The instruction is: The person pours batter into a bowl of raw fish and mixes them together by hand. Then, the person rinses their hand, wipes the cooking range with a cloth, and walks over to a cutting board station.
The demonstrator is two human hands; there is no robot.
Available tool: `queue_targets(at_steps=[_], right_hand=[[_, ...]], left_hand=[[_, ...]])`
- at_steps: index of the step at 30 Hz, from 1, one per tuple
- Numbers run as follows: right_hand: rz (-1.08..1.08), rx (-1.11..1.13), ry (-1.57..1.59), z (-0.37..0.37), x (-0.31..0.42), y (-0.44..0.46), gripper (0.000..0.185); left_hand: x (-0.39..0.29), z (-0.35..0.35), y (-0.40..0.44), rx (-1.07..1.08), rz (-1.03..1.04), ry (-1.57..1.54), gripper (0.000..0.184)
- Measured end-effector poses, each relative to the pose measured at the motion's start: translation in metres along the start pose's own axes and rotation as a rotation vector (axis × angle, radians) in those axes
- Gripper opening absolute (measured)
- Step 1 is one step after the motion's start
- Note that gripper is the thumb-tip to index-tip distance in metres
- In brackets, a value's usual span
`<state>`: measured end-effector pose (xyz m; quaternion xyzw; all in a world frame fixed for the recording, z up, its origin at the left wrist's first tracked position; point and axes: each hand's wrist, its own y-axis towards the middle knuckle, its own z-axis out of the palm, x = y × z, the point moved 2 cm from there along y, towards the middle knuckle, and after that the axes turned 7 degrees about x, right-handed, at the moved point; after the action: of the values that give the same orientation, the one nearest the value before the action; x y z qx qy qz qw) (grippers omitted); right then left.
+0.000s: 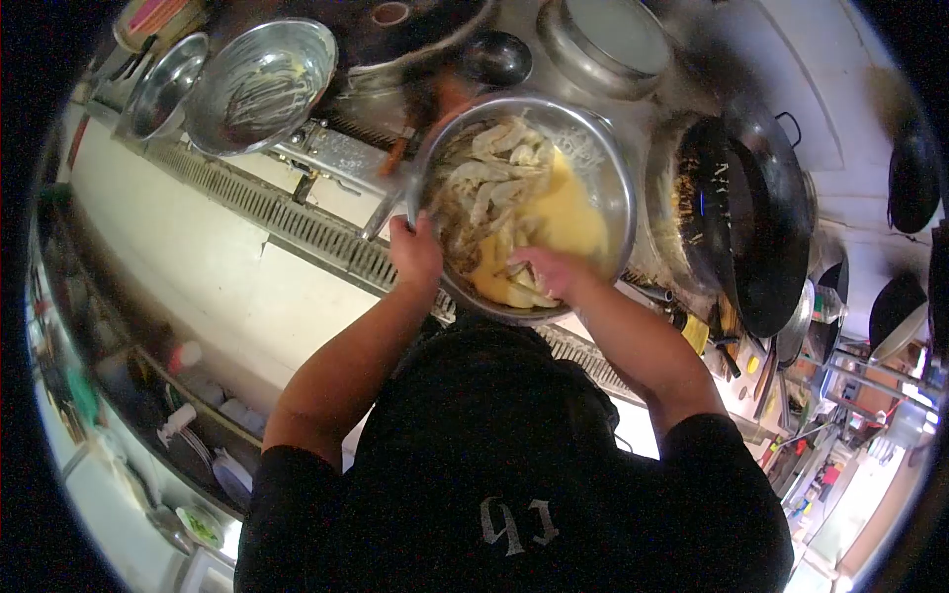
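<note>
A large metal bowl [625,198] holds grey, raw-looking shrimp [481,188] on its left side and a yellow liquid, like beaten egg [573,212], on its right. My left hand [416,247] grips the bowl's left rim, its fingers wrapped over the edge. Inside the bowl, near the lower rim, my right hand [546,272] is down in the yellow mix among some coated shrimp. Its fingers are bent and partly sunk, and what they hold cannot be made out.
Two metal bowls stand at the upper left, the larger one [262,89] smeared inside. A black ladle [497,59] and a round metal pot [613,44] lie beyond the bowl. Dark woks [766,217] stand at right. A slotted drain [237,188] runs along the counter.
</note>
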<state>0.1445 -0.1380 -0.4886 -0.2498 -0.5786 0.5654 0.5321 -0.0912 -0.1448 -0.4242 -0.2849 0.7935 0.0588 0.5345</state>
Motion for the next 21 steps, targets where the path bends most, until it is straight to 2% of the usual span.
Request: queue_targets(at_steps=[2,4,5,7,11,13,14,16,17,19,21], right_hand=[[0.055,-0.008,0.006,0.003,-0.002,0.006,0.036],[-0.157,0.108,0.335,0.038,0.027,-0.034,0.026],[-0.156,0.107,0.333,0.037,0.031,-0.039,0.026],[-0.686,0.063,-0.084,0.038,0.053,-0.06,0.02],[-0.636,0.019,0.073,0.067,0.114,-0.117,0.018],[-0.374,-0.046,0.33,0.06,0.144,-0.099,0.022],[-0.375,-0.047,0.329,0.055,0.157,-0.09,0.022],[-0.404,0.123,0.476,0.058,0.179,-0.082,0.03],[-0.405,0.124,0.473,0.059,0.183,-0.08,0.03],[-0.343,-0.126,0.424,0.074,0.201,-0.104,0.039],[-0.414,-0.196,0.324,0.078,0.204,-0.115,0.042]], left_hand=[[-0.01,-0.006,-0.002,0.035,-0.037,0.021,0.027],[-0.016,-0.008,-0.004,0.073,-0.073,0.039,0.027],[-0.017,-0.008,-0.005,0.08,-0.071,0.014,0.027],[-0.017,-0.008,-0.006,0.087,-0.07,-0.015,0.026],[-0.018,-0.006,-0.01,0.073,-0.068,-0.026,0.025],[-0.019,-0.005,-0.01,0.062,-0.086,-0.023,0.024],[-0.018,-0.005,-0.01,0.067,-0.098,-0.016,0.024],[-0.021,-0.007,-0.01,0.07,-0.11,-0.009,0.024],[-0.023,-0.007,-0.011,0.071,-0.11,-0.042,0.024],[-0.022,-0.008,-0.01,0.068,-0.112,-0.078,0.024],[-0.017,-0.007,-0.008,0.109,-0.121,-0.051,0.024]])
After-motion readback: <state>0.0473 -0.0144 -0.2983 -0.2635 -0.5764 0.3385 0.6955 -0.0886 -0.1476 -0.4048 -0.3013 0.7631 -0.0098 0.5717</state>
